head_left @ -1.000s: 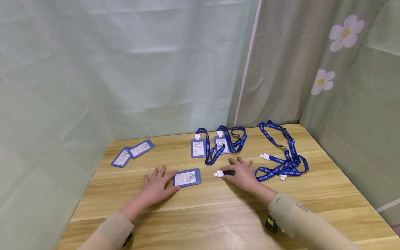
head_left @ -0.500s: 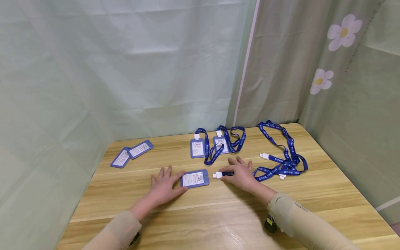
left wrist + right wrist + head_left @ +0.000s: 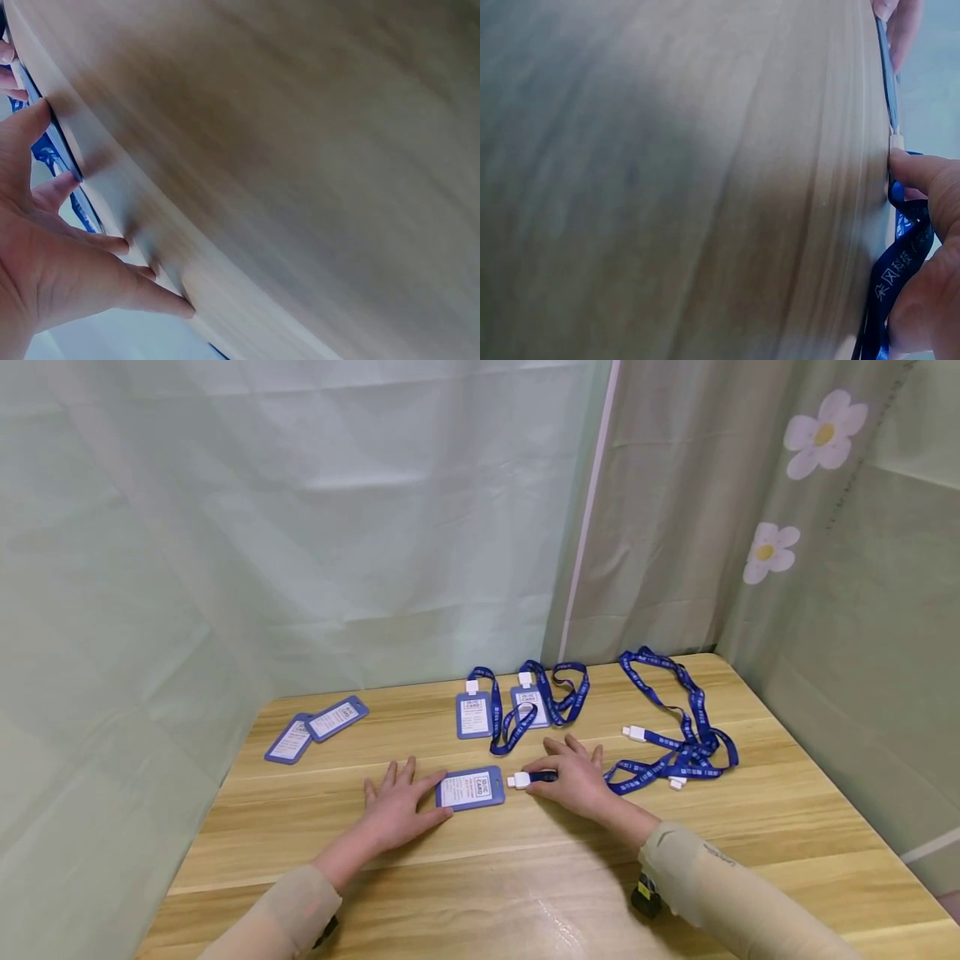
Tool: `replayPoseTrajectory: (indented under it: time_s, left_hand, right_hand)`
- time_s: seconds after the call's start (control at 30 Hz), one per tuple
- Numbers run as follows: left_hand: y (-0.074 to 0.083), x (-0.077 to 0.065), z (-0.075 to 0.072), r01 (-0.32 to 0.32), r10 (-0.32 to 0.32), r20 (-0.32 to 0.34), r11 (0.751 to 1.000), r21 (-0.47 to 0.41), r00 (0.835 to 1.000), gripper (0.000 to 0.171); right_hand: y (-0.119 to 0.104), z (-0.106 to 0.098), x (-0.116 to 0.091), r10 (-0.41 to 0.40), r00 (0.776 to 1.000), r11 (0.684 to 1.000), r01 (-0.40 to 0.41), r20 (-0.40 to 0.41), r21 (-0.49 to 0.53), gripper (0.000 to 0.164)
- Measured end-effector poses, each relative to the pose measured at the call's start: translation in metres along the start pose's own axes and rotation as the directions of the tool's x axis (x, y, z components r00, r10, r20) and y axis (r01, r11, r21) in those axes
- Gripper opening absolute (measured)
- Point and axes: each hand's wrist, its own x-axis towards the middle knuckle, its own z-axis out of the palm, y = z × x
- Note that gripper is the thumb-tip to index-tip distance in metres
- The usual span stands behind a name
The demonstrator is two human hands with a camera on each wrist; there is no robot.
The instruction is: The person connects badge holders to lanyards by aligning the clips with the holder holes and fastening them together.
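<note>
My left hand (image 3: 396, 811) lies low on the table with fingers spread. Its thumb and index finger hold a blue ID card holder (image 3: 470, 788) across its width at the left end; the holder's slotted end points right. My right hand (image 3: 576, 779) pinches the white clip (image 3: 517, 781) of a blue lanyard (image 3: 896, 271). The clip's tip points left, close beside the slotted end of the holder. Part of this lanyard is hidden under the right hand, and its strap runs along the palm in the right wrist view.
Two card holders (image 3: 337, 719) overlap at the back left. Two more holders (image 3: 474, 717) with lanyards attached lie at the back middle. Loose lanyards (image 3: 699, 743) with white clips tangle at the right. Curtains (image 3: 420, 527) hang behind the wooden table (image 3: 480, 893).
My left hand has slid the card holder to the right, up close to the clip. My right hand has shifted only slightly left with the lanyard clip.
</note>
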Motion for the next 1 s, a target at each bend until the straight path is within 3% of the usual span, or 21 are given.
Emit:
replayPoseTrajectory:
  time_s: [1.0]
  left_hand:
    - [0.012,0.004,0.006,0.001,-0.001,-0.013,1.0,-0.019,1.0,0.067]
  right_hand:
    - [0.001,0.002,0.0,-0.005,1.0,1.0,0.005,0.002,-0.007,0.028]
